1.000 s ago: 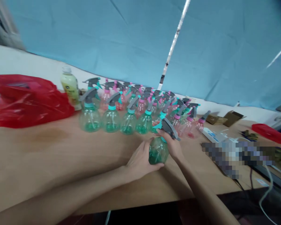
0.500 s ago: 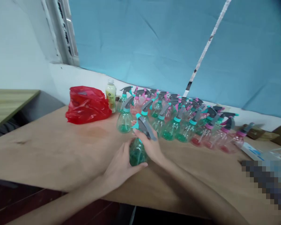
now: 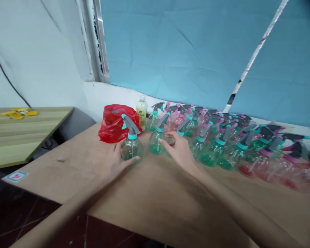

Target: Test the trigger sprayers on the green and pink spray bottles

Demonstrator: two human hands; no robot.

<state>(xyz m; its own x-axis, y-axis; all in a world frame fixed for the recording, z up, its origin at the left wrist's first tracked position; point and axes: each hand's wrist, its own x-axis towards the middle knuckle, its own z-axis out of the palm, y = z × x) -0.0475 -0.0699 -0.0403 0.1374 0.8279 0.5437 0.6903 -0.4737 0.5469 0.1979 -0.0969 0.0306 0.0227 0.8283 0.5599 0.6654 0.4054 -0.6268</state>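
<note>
My left hand [image 3: 116, 160] is wrapped round the lower body of a clear green spray bottle [image 3: 132, 151] with a grey and turquoise trigger head, thumb in front and fingers behind. The bottle is upright, at the left end of the group. To its right, my right hand [image 3: 180, 151] has its fingers apart and reaches towards the front row. Its thumb tip overlaps the edge of another green spray bottle [image 3: 155, 146]; whether they touch I cannot tell. Part of a further spray bottle [image 3: 184, 127] is hidden behind that hand.
Several green and pink spray bottles [image 3: 218, 153] stand in rows along the wall. A red plastic bag [image 3: 111, 125] and a capped drink bottle [image 3: 142, 112] are at the back left. A separate wooden table [image 3: 41, 134] holds yellow items [image 3: 19, 113]. The worktable [image 3: 144, 196] has a front edge.
The spray bottle has moved left, away from the others, in my left hand. My right hand has let go of its trigger head and shifted towards the row. The view has turned left.
</note>
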